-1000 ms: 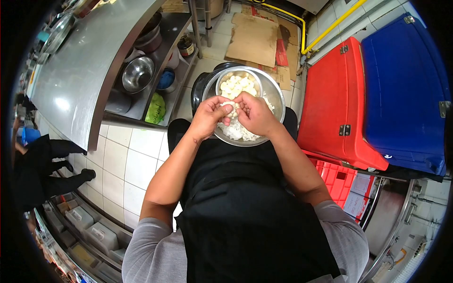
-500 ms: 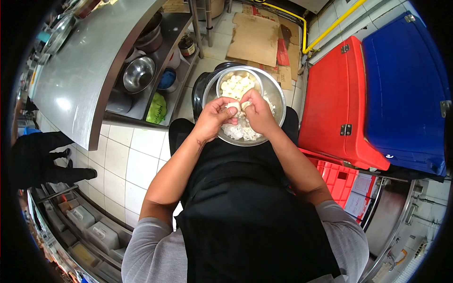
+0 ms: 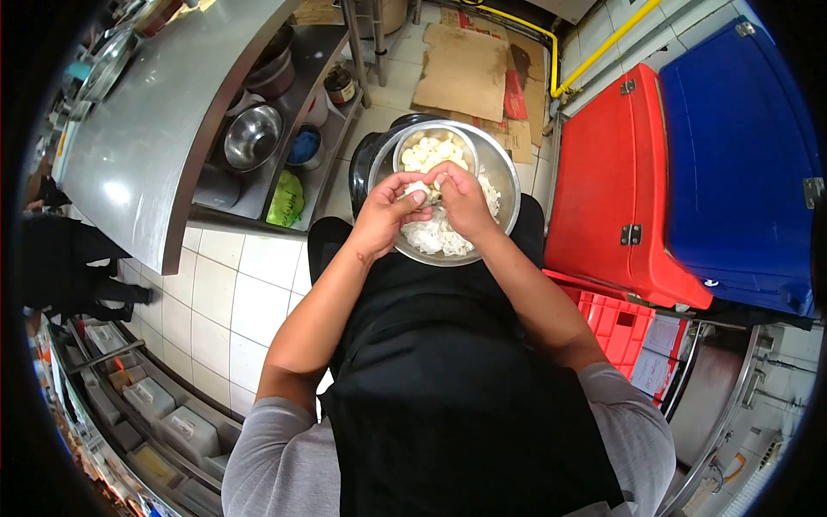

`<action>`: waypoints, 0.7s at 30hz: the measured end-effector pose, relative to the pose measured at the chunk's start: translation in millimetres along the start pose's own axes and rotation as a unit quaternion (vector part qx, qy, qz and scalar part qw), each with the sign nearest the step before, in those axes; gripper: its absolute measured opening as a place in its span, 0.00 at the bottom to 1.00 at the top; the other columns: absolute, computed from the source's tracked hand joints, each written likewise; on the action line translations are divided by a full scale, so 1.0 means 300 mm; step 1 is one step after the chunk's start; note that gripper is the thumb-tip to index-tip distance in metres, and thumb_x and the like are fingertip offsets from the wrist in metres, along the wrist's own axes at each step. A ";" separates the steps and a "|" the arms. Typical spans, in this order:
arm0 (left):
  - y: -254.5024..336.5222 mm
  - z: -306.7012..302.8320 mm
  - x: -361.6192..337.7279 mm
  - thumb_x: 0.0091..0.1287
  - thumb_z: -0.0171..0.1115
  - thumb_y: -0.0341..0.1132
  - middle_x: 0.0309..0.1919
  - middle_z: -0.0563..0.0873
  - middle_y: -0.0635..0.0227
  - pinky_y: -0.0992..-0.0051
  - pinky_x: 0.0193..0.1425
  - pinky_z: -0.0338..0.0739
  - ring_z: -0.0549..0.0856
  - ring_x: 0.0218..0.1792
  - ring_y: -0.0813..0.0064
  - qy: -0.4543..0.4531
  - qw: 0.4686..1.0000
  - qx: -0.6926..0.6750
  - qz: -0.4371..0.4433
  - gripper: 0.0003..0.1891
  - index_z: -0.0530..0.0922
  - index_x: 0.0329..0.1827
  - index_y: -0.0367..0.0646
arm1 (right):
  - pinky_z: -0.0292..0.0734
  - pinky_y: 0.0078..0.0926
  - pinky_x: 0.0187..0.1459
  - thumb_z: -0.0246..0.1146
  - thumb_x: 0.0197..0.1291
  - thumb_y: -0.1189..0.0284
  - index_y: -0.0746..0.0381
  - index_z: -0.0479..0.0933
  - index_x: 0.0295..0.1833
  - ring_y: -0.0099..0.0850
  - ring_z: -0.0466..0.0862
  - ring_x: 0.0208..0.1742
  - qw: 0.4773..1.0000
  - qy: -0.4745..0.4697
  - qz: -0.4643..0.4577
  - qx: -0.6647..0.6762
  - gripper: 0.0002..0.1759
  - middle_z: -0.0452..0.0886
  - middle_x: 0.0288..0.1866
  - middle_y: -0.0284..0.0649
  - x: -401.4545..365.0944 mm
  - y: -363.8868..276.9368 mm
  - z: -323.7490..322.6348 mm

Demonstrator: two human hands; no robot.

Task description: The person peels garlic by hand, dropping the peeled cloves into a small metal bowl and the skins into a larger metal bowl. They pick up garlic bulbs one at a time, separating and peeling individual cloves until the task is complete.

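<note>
Both my hands meet above a wide metal bowl (image 3: 510, 172) on my lap. My left hand (image 3: 389, 213) is closed around a small whitish piece (image 3: 419, 188) that looks like garlic. Against it, my right hand (image 3: 462, 203) pinches something too small to make out. A smaller metal bowl (image 3: 399, 157) with pale peeled cloves (image 3: 431, 153) sits inside the wide bowl, at its far side. White papery skins (image 3: 444, 238) lie in the near part of the wide bowl, under my hands.
A steel table (image 3: 129, 129) with a lower shelf stands at the left. Red (image 3: 603, 189) and blue (image 3: 732, 164) boxes are at the right. Flattened cardboard (image 3: 463, 73) lies on the floor ahead. Another person's dark-clothed legs (image 3: 82, 267) show at the far left.
My hands have shifted slightly up and left, with the right fingers now nearer the left ones. The other person at the far left has moved further left.
</note>
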State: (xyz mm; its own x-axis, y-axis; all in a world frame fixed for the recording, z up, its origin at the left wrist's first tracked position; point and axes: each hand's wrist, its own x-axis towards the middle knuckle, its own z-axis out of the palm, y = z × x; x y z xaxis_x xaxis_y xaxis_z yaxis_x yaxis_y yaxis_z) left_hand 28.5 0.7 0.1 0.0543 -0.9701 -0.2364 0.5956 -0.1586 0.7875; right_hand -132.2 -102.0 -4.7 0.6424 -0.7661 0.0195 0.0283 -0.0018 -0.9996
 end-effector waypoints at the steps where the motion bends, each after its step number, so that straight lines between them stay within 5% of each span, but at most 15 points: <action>1: 0.003 0.004 0.001 0.82 0.66 0.30 0.55 0.88 0.67 0.71 0.60 0.89 0.90 0.49 0.75 0.012 1.000 0.003 -0.009 0.17 0.80 0.70 0.41 | 0.78 0.27 0.60 0.48 0.81 0.78 0.63 0.82 0.51 0.23 0.82 0.49 0.999 0.013 -0.035 -0.021 0.14 0.85 0.46 0.35 0.009 0.017 0.006; 4: 0.009 0.011 0.004 0.82 0.65 0.30 0.55 0.88 0.68 0.73 0.57 0.89 0.89 0.47 0.77 0.033 0.999 0.015 -0.018 0.16 0.81 0.69 0.40 | 0.75 0.20 0.46 0.53 0.83 0.73 0.61 0.81 0.52 0.16 0.75 0.41 0.998 0.020 -0.058 0.000 0.11 0.82 0.41 0.31 0.027 0.043 0.017; 5: 0.012 0.012 0.007 0.83 0.64 0.30 0.55 0.89 0.68 0.73 0.57 0.89 0.90 0.46 0.78 0.041 0.999 0.025 -0.018 0.16 0.81 0.70 0.40 | 0.75 0.20 0.46 0.53 0.83 0.73 0.61 0.81 0.52 0.16 0.75 0.41 0.998 0.020 -0.059 0.000 0.11 0.82 0.41 0.31 0.031 0.044 0.008; 7: 0.014 0.000 0.015 0.83 0.65 0.29 0.54 0.89 0.69 0.74 0.56 0.89 0.90 0.46 0.78 0.052 0.998 0.028 -0.011 0.16 0.81 0.70 0.40 | 0.77 0.20 0.46 0.50 0.82 0.77 0.62 0.82 0.51 0.17 0.78 0.41 0.995 -0.022 0.086 0.049 0.12 0.84 0.45 0.33 0.038 0.040 -0.019; 12: 0.031 0.007 0.020 0.84 0.63 0.33 0.52 0.89 0.71 0.76 0.52 0.87 0.88 0.42 0.80 0.084 0.993 0.085 0.004 0.16 0.81 0.71 0.42 | 0.75 0.20 0.40 0.57 0.82 0.76 0.60 0.76 0.56 0.16 0.75 0.37 0.996 -0.037 0.042 0.067 0.05 0.80 0.42 0.30 0.051 0.048 -0.021; 18: 0.018 0.032 0.052 0.86 0.60 0.44 0.34 0.85 0.76 0.79 0.34 0.75 0.78 0.30 0.83 0.089 0.988 0.129 -0.008 0.11 0.80 0.47 0.47 | 0.75 0.21 0.39 0.62 0.80 0.77 0.60 0.69 0.54 0.17 0.76 0.37 0.995 -0.080 0.038 0.046 0.08 0.78 0.40 0.31 0.039 0.042 -0.006; 21: 0.007 0.034 0.068 0.86 0.60 0.43 0.33 0.84 0.75 0.79 0.32 0.73 0.77 0.27 0.83 0.109 0.985 0.133 -0.026 0.12 0.81 0.46 0.47 | 0.74 0.22 0.39 0.62 0.79 0.78 0.59 0.68 0.51 0.17 0.75 0.37 0.997 -0.070 0.029 0.012 0.08 0.77 0.40 0.31 0.025 0.039 -0.010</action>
State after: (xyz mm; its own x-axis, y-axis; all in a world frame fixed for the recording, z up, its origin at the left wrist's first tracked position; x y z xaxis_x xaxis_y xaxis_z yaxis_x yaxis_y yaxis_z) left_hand 22.7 -21.3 2.8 0.2181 -0.9015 -0.3737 0.3724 -0.2771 0.8858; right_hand -129.3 -109.8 -16.4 0.7438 -0.6675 -0.0336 0.0056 0.0565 -0.9984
